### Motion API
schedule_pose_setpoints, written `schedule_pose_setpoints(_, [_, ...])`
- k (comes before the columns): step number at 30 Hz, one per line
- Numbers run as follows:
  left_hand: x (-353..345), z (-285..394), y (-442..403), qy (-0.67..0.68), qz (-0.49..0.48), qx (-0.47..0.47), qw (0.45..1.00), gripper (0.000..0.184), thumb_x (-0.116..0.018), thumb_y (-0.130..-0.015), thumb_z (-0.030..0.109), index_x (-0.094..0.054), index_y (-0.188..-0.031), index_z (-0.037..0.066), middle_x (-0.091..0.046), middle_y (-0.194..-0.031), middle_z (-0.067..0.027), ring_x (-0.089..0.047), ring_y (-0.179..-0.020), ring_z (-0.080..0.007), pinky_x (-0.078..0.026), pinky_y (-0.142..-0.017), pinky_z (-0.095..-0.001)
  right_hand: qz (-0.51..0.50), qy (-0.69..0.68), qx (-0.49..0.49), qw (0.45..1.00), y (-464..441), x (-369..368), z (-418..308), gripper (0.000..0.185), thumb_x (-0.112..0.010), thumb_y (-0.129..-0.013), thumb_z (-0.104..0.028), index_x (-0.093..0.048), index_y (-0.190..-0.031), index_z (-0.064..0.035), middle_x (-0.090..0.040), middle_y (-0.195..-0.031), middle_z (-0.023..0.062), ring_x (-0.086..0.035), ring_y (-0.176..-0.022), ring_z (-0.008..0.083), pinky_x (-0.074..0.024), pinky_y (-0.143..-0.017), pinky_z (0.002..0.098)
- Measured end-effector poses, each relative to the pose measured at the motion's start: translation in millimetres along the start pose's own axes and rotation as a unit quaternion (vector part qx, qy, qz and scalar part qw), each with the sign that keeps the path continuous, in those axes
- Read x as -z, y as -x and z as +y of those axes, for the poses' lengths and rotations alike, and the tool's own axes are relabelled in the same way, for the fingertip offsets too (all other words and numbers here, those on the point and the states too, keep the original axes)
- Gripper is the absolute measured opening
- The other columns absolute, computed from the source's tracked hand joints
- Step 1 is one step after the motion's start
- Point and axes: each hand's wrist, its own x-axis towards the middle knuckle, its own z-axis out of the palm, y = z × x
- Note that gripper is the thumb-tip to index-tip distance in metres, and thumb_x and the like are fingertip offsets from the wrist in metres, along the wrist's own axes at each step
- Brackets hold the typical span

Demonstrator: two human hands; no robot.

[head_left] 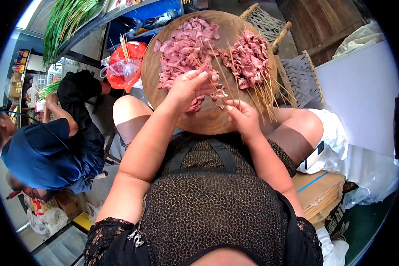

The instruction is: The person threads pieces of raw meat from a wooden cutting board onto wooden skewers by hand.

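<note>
On a round wooden board over my lap lies a heap of sliced raw meat. My left hand is above the board's near part, thumb and fingers pinched on a slice of meat. Close by on the right, my right hand grips a thin bamboo skewer, partly hidden by the fingers. Some meat pieces hang on a skewer between my hands. A pile of loaded meat skewers rests on the board's right side, bare stick ends pointing toward me.
A red plastic bag with skewers stands left of the board. Woven stools stand to the right, near a white panel. On the left a person in dark blue sits handling green stalks. Cardboard lies at lower right.
</note>
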Motion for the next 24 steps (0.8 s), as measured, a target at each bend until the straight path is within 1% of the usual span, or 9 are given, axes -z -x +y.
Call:
schedule_pose_setpoints(9, [-4, -32, 8, -0.016, -0.010, 0.051, 0.999, 0.026, -0.051, -0.091, 0.019, -0.054, -0.112, 0.004, -0.061, -0.101, -0.0043, -0.059, -0.093, -0.0157, -0.048, -0.082, -0.0316, -0.010, -0.031, -0.014, 0.999, 0, 0, 4, 0.019, -0.056, -0.086, -0.011, -0.056, -0.101, -0.0015, -0.052, -0.067, -0.0033, -0.046, -0.057, 0.0035, -0.0351, -0.052, 0.0161])
schedule_pose_setpoints(11, [5, -30, 4, -0.133, -0.083, 0.058, 0.986, 0.025, -0.052, -0.090, 0.020, -0.057, -0.109, 0.004, -0.061, -0.101, -0.0022, -0.058, -0.091, -0.0121, -0.048, -0.081, -0.0286, -0.007, -0.039, 0.002, 0.999, 0, 1, 6, 0.018, -0.056, -0.086, -0.011, -0.056, -0.102, -0.0021, -0.052, -0.068, -0.0033, -0.045, -0.056, 0.0028, -0.0339, -0.050, 0.0157])
schedule_pose_setpoints(13, [22, -17, -1, -0.347, -0.055, -0.110, 0.930, 0.024, -0.059, -0.086, 0.018, -0.060, -0.106, 0.004, -0.062, -0.100, -0.0029, -0.058, -0.088, -0.0106, -0.048, -0.076, -0.0260, 0.003, -0.041, 0.009, 0.999, -2, 4, 6, 0.017, -0.055, -0.086, -0.011, -0.056, -0.101, -0.0024, -0.052, -0.068, -0.0032, -0.045, -0.056, 0.0026, -0.0336, -0.050, 0.0156])
schedule_pose_setpoints(15, [37, 9, -8, -0.533, 0.075, -0.209, 0.816, 0.026, -0.064, -0.081, 0.021, -0.063, -0.101, 0.005, -0.063, -0.096, -0.0075, -0.059, -0.084, -0.0132, -0.048, -0.073, -0.0279, 0.014, -0.044, 0.018, 0.999, -5, 6, 4, 0.017, -0.055, -0.086, -0.010, -0.056, -0.101, -0.0028, -0.052, -0.068, -0.0032, -0.044, -0.056, 0.0024, -0.0332, -0.049, 0.0155])
schedule_pose_setpoints(18, [46, 22, -16, -0.655, 0.143, -0.214, 0.710, 0.031, -0.066, -0.077, 0.031, -0.065, -0.095, 0.005, -0.060, -0.084, -0.0123, -0.058, -0.076, -0.0248, -0.047, -0.070, -0.0337, 0.029, -0.079, 0.003, 0.996, -6, 3, 0, 0.016, -0.055, -0.086, -0.010, -0.056, -0.101, -0.0029, -0.052, -0.069, -0.0035, -0.044, -0.056, 0.0023, -0.0326, -0.049, 0.0153])
schedule_pose_setpoints(19, [45, 22, -17, -0.683, 0.101, -0.222, 0.688, 0.030, -0.065, -0.078, 0.030, -0.065, -0.095, 0.006, -0.059, -0.083, -0.0133, -0.058, -0.076, -0.0263, -0.046, -0.071, -0.0336, 0.028, -0.079, 0.004, 0.997, -6, 2, 2, 0.016, -0.055, -0.086, -0.010, -0.056, -0.101, -0.0029, -0.052, -0.069, -0.0035, -0.044, -0.056, 0.0023, -0.0326, -0.049, 0.0153])
schedule_pose_setpoints(21, [55, 11, -28, -0.698, 0.105, -0.246, 0.664, 0.027, -0.064, -0.080, 0.027, -0.065, -0.095, 0.005, -0.061, -0.087, -0.0098, -0.059, -0.075, -0.0231, -0.046, -0.073, -0.0317, 0.017, -0.073, 0.011, 0.997, -8, 2, 8, 0.016, -0.055, -0.086, -0.010, -0.057, -0.101, -0.0028, -0.052, -0.069, -0.0034, -0.044, -0.056, 0.0025, -0.0328, -0.049, 0.0152])
schedule_pose_setpoints(22, [55, 11, -29, -0.698, 0.104, -0.246, 0.665, 0.027, -0.064, -0.080, 0.027, -0.065, -0.095, 0.005, -0.061, -0.087, -0.0098, -0.059, -0.075, -0.0231, -0.046, -0.073, -0.0317, 0.016, -0.067, 0.022, 0.997, -6, 1, 5, 0.018, -0.056, -0.086, -0.010, -0.056, -0.102, -0.0024, -0.052, -0.069, -0.0033, -0.044, -0.055, 0.0029, -0.0339, -0.049, 0.0154])
schedule_pose_setpoints(24, [57, 10, -28, -0.455, 0.113, -0.148, 0.871, 0.022, -0.061, -0.083, 0.023, -0.065, -0.093, 0.003, -0.063, -0.093, -0.0059, -0.060, -0.078, -0.0181, -0.046, -0.072, -0.0288, 0.008, -0.066, 0.011, 0.998, -4, 6, 7, 0.018, -0.056, -0.085, -0.010, -0.057, -0.102, -0.0025, -0.052, -0.069, -0.0035, -0.045, -0.056, 0.0030, -0.0347, -0.050, 0.0155])
